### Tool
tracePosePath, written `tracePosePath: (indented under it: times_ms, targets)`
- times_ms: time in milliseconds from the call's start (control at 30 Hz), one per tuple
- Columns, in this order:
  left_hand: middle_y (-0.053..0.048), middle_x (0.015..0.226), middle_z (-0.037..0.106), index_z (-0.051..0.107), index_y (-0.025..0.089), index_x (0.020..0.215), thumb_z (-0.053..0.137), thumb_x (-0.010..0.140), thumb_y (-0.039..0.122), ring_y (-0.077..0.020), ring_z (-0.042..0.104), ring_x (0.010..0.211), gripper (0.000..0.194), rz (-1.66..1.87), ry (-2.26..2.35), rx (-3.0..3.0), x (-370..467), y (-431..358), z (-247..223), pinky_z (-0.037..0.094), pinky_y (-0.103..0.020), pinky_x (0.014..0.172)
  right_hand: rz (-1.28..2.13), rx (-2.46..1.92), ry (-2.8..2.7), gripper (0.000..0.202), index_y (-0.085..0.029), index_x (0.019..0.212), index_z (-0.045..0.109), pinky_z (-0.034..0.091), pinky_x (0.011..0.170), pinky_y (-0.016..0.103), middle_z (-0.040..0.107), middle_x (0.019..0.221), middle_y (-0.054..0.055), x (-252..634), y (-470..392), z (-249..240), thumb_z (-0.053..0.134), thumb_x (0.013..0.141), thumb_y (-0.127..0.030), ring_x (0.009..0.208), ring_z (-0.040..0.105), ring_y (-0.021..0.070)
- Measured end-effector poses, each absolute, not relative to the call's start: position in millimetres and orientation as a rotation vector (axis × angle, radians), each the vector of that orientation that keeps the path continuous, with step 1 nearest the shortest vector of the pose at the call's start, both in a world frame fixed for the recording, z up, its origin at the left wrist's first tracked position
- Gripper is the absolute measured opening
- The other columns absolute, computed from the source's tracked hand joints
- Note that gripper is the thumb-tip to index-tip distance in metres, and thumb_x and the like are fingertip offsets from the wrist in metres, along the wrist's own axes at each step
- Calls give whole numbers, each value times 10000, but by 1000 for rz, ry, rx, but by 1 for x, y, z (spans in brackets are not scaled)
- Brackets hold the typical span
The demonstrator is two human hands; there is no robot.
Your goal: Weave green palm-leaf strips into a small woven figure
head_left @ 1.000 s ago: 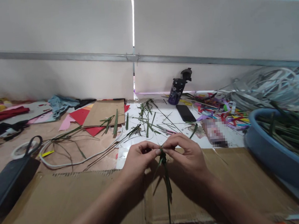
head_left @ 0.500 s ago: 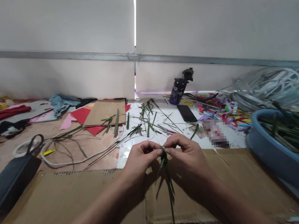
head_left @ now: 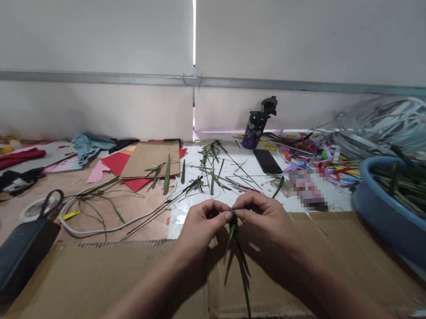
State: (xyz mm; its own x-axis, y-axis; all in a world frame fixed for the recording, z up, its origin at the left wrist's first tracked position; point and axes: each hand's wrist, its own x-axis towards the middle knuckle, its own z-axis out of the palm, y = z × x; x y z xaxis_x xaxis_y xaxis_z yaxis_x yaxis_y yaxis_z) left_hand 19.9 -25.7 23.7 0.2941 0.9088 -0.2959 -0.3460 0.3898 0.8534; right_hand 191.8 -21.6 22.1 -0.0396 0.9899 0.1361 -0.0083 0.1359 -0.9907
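Between my two hands hangs a small knotted piece of green leaf strips (head_left: 233,229), its loose ends pointing down and one long end reaching the bottom of the view. My left hand (head_left: 208,225) pinches its top from the left with thumb and forefinger. From the other side my right hand (head_left: 264,219) pinches the same top, fingertips almost touching those of the left. The fingertips hide the fine detail of the knot. Below both forearms lies flat brown cardboard (head_left: 127,289).
A blue basin (head_left: 391,219) full of long green leaves stands at the right. Leaf scraps (head_left: 212,172), a phone (head_left: 267,161) and a dark bottle (head_left: 255,129) with its lid up are beyond my hands. At left lie a black speaker-like box (head_left: 19,258) and a white cable (head_left: 108,231).
Both hands keep their pinch on the knotted leaf strips, with hardly any movement. The whole view has shifted very slightly.
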Motion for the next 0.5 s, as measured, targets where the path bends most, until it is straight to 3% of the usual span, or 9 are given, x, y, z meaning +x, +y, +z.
tracePosePath:
  times_ms: [300, 500]
  targets:
    - [20, 663, 598, 656, 205, 825, 906, 752, 391, -113, 542, 558, 320, 963, 878, 838, 20, -18, 17, 442, -229, 536, 1103, -1103, -1345, 48, -236, 831, 780, 507, 709, 335, 736, 819, 25, 194, -18, 22, 813, 821, -268, 771, 655, 204]
    - [14, 661, 595, 655, 207, 806, 885, 769, 373, -113, 530, 555, 285, 1037, 903, 865, 20, -13, 12, 440, -237, 533, 803, -1134, -1518, 40, -249, 863, 748, 513, 770, 339, 733, 849, 14, 192, -22, 21, 765, 900, -246, 825, 664, 211]
